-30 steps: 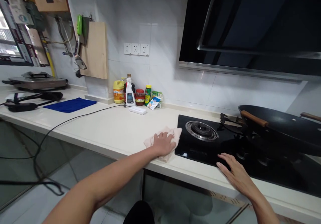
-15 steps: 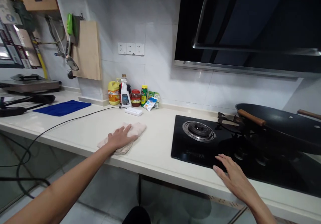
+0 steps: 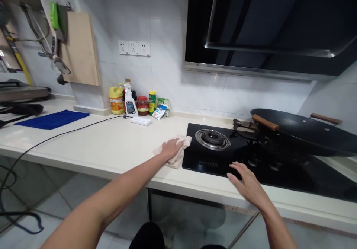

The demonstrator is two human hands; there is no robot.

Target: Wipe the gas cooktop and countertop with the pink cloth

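Cloth [image 3: 177, 158] lay under left hand [image 3: 170, 148], grip unclear, at hob's [image 3: 193, 157] left edge; right hand [image 3: 248, 182], fingers loose, at front edge.

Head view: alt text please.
The left hand is on a pale cloth on a white countertop, next to a black cooktop; the right hand is at the cooktop's front edge. A wok with wooden handles sits at the right, and bottles stand by the wall.
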